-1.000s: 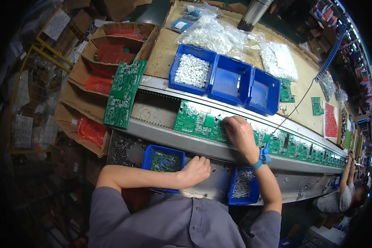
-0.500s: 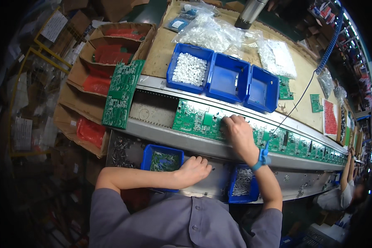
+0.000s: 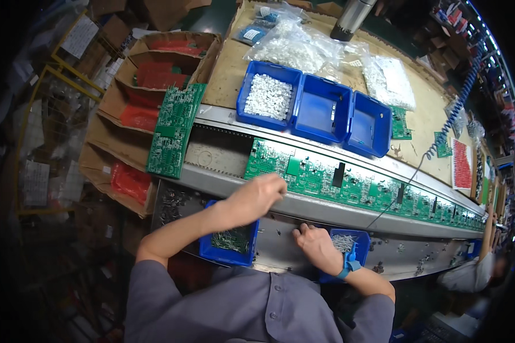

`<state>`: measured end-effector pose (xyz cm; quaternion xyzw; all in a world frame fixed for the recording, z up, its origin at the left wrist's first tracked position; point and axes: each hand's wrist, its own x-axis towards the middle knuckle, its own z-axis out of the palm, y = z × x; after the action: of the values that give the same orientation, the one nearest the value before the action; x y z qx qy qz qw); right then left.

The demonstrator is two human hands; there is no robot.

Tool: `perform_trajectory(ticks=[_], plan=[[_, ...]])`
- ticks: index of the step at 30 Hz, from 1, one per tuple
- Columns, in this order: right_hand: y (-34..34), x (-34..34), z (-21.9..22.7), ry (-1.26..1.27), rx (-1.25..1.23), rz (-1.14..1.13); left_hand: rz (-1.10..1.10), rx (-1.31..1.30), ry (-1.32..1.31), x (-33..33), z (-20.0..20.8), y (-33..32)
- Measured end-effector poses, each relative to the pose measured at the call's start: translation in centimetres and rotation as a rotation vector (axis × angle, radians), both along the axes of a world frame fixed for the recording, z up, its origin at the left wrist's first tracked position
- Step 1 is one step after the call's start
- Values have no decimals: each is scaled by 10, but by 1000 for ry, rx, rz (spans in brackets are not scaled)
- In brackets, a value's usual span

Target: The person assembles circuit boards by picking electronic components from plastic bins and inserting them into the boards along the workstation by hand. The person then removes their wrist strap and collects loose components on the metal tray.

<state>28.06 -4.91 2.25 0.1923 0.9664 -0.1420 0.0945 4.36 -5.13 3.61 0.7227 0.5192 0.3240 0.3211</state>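
Note:
A row of green circuit boards (image 3: 360,191) lies in the metal track before me. My left hand (image 3: 256,197) hovers over the track's near edge, beside the leftmost board, with its fingers pinched together; anything between them is too small to make out. Under that forearm stands a blue bin (image 3: 226,260) of thin-leaded green parts. My right hand (image 3: 319,248), with a blue wrist strap (image 3: 350,264) on its wrist, is low over the metal tray (image 3: 277,243), fingers curled. It is just left of another blue bin (image 3: 361,243) of silvery leaded parts, partly hidden by the hand.
Beyond the track stand three joined blue bins (image 3: 320,108), the left one full of white parts. Bags of white parts (image 3: 292,48) lie behind. A stack of boards (image 3: 174,131) leans at the left beside a divided cardboard box (image 3: 106,146). A coiled blue cord (image 3: 455,111) hangs at right.
My right hand has left the boards and come down beside the right bin. My left hand has risen from the left bin to the track's edge. The view has shifted slightly.

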Motion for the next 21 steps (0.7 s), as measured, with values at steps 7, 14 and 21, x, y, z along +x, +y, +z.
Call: perform_trajectory(ticks=[7,14,21], plan=[[8,1,3,108,-73,48,184,201,228,-32,-17,31],[27,0,28,272,-266,-118,171,313,330,-35,-23,38],[57,2,48,395,-245,-221,178,304,369,-35,-24,40]])
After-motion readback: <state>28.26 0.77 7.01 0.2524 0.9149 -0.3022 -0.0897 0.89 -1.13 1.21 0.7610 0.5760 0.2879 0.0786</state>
